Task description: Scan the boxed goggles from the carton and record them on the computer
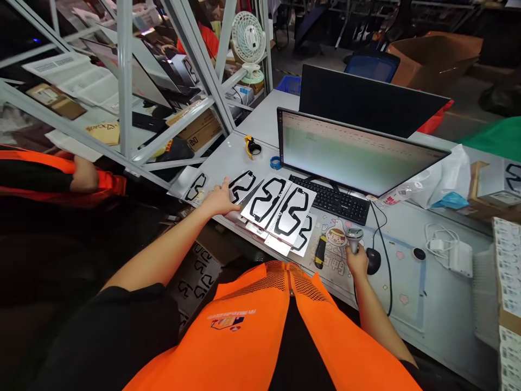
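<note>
My left hand (220,200) is at the left end of a white box (243,184) with a black curvy outline printed on it. Its thumb lies along the near side and its fingers at the far side, gripping that end. Beside it, to the right, more white printed boxes (280,209) lie stacked and overlapping. Another white box (196,187) is to the left of the hand. In my right hand (358,262) is a barcode scanner (354,234), fingers wrapped round its handle, head upward. A black mouse (373,261) sits right beside that hand.
A yellow-and-black utility knife (321,251) lies on the printed desk mat. Behind are a keyboard (331,200), a monitor (358,146), a tape dispenser (252,146) and blue tape (275,162). A metal frame (126,81) borders the left; a white charger (461,258) lies right. Another person's arm (84,174) shows left.
</note>
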Tool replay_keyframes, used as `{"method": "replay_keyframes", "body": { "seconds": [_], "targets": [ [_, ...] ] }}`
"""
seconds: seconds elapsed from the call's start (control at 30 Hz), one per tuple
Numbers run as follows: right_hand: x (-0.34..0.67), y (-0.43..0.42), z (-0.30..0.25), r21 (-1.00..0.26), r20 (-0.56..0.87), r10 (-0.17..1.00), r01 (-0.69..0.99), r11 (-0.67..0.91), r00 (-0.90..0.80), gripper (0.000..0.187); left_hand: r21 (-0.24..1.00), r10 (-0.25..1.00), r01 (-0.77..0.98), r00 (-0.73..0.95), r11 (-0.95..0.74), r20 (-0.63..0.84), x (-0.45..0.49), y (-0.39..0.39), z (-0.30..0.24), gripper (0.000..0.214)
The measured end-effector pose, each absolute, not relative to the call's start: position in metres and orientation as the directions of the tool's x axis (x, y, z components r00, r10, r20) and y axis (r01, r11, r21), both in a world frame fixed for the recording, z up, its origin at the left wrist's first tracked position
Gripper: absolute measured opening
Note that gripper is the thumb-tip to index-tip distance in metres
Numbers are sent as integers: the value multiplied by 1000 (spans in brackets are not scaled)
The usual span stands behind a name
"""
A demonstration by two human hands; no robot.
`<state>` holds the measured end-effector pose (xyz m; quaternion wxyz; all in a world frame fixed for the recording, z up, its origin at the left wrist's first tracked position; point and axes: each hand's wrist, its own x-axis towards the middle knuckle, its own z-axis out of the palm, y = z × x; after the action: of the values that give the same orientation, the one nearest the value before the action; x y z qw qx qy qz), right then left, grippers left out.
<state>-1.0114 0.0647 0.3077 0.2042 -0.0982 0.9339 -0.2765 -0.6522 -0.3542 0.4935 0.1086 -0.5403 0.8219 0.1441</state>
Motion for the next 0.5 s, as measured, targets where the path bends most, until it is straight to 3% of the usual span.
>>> {"method": "replay_keyframes", "body": {
  "seconds": [0.1, 0.2, 0.33, 0.43, 0.5],
  "targets": [
    [-1013, 69, 316, -584, -397, -299, -13, 812, -868, 57, 172, -899, -926, -369, 335, -238, -627, -354, 499, 122],
    [-1014, 78, 329, -678, -481, -366, 73, 732, -797, 49, 276, -893, -853, -446, 443, 57, -589, -355, 516, 111],
    [-1017, 94, 369, -826, -523, -520, 251, 504, -676, 59, 288, -720, -666, -578, 688, 383, -561, -351, 551, 111],
    [-1020, 100, 418, -863, -503, -656, 282, 420, -563, 65, 263, -585, -528, -661, 808, 469, -573, -340, 569, 109],
    [-1021, 99, 453, -893, -450, -740, 241, 381, -499, 64, 317, -556, -457, -682, 831, 476, -594, -329, 572, 108]
  ]
}}
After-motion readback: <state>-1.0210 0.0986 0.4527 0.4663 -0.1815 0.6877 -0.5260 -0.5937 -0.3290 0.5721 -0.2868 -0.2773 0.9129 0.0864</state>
